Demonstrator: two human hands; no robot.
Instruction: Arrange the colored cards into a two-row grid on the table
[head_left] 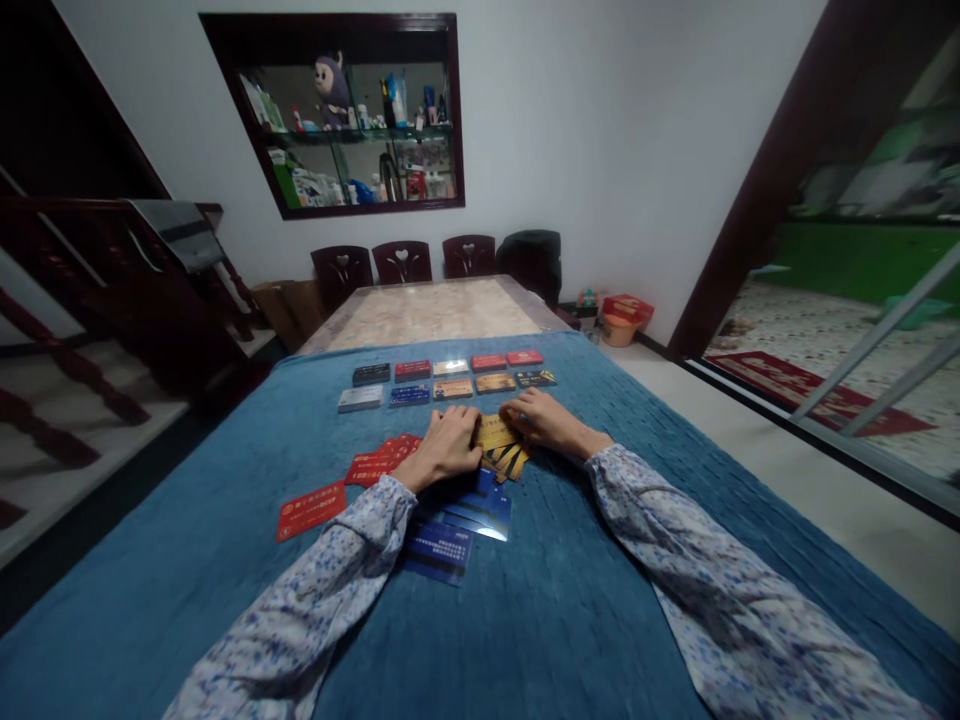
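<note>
Between my two hands lies a small bunch of gold cards (493, 432) with black stripes, fanned at the near end. My left hand (448, 442) has its fingers curled at the left edge of these cards. On their right edge, my right hand (541, 418) is pinching with bent fingers. Dark blue cards (478, 505) overlap just below, partly hidden by my left hand and sleeve, with another blue card (441, 550) nearer me. To the left, several red cards (379, 458) are fanned out, and a single red card (311, 508) lies apart.
Two rows of card stacks (452, 386) stand farther up the blue cloth (570, 560). Beyond it is the bare tabletop (442, 308), with dark chairs (402, 262) at the far end. A wooden railing (60, 350) runs at the left.
</note>
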